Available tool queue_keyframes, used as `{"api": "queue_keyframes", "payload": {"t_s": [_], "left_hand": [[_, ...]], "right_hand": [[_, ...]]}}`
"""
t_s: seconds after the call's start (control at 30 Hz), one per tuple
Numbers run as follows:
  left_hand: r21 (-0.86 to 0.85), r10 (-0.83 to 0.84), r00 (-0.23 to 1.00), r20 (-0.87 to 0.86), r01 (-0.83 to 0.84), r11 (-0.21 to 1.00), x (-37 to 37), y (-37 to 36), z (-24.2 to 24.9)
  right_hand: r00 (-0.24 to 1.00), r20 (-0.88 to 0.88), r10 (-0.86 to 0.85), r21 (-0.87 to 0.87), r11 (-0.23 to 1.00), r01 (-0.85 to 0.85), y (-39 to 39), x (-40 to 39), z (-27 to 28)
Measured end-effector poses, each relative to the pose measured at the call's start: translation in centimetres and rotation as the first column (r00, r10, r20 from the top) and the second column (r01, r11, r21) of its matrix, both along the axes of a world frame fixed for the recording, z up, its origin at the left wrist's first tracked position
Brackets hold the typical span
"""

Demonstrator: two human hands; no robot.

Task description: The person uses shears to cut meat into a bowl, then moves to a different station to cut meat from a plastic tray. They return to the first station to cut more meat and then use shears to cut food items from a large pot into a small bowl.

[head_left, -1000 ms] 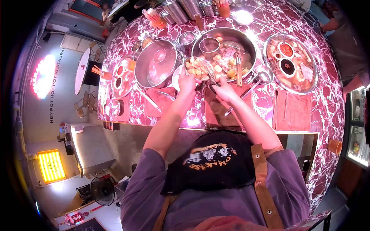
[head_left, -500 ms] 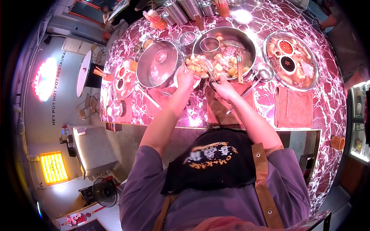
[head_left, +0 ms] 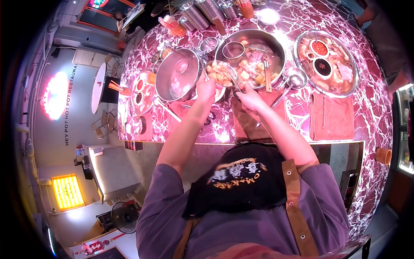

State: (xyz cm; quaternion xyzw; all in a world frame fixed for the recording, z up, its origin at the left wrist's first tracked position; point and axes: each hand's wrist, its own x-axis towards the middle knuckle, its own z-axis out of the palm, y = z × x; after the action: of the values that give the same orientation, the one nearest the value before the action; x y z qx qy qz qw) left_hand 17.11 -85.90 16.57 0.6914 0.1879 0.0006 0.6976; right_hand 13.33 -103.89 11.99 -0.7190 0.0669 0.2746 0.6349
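My left hand [head_left: 206,87] is closed on the near left edge of a bowl of food chunks [head_left: 219,74]. My right hand [head_left: 249,96] is closed round the handle of a metal utensil, whose tip reaches to the bowl's right side. Just behind and to the right stands a large metal pot [head_left: 281,44] with chunks and meat in it. A strainer [head_left: 233,50] hangs inside its left part, and a wooden-handled tool [head_left: 267,77] rests at its near rim. Left of the bowl is a second metal pot [head_left: 160,77].
An oval platter [head_left: 345,80] with meat and two sauce bowls lies right; another platter [head_left: 143,93] lies left. A ladle [head_left: 297,79] rests beside the large pot. Brown napkins [head_left: 332,116] lie along the front edge. Metal canisters [head_left: 194,15] stand behind. A person's arm [head_left: 399,82] shows far right.
The camera view has shifted slightly. My hands stay at the bowl with nearly the same hold, and the pots and platters keep their places.
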Motion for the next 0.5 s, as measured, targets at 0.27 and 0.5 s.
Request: {"api": "queue_keyframes", "payload": {"t_s": [0.27,0.5], "left_hand": [[0.024,0.024,0.999,-0.030,-0.023,0.999,0.0,-0.2,0.3],[0.049,-0.040,0.998,-0.045,0.043,0.998,0.5,0.9,-0.7]], "right_hand": [[1.000,-0.008,0.012,0.020,1.000,-0.012,-0.1,0.2,-0.2],[1.000,-0.005,0.014,0.012,1.000,-0.014,0.0,0.4,-0.6]]}}
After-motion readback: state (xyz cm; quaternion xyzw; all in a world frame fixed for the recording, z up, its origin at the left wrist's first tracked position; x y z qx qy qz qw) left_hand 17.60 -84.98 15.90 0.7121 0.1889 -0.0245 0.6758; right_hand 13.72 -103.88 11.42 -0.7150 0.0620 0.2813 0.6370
